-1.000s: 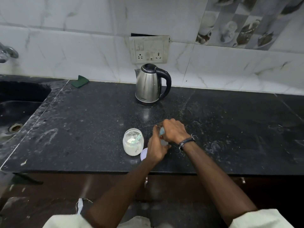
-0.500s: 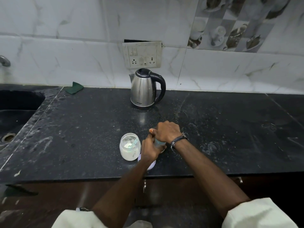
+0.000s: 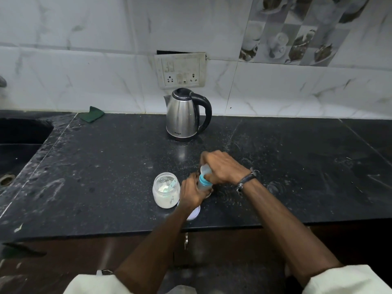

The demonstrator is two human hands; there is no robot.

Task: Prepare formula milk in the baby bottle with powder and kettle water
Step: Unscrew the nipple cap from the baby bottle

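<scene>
Two hands on baby bottle (image 3: 204,183), beside open powder jar (image 3: 166,193).
Left hand (image 3: 192,193) grips body; right hand (image 3: 222,168) curls round cap; kettle (image 3: 184,115) behind.

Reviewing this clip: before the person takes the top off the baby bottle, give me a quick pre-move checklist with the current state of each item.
1. Bottle body held: ok, left hand grips the baby bottle.
2. Top gripped: ok, right hand is curled round the clear cap above the blue collar.
3. Powder jar open and close by: ok, it stands lidless just left of the bottle; a white lid lies near the counter edge.
4. Scoop available: cannot tell, something pale lies inside the jar.
5. Kettle within reach: ok, upright behind the hands.
6. Water in kettle: cannot tell.
</scene>
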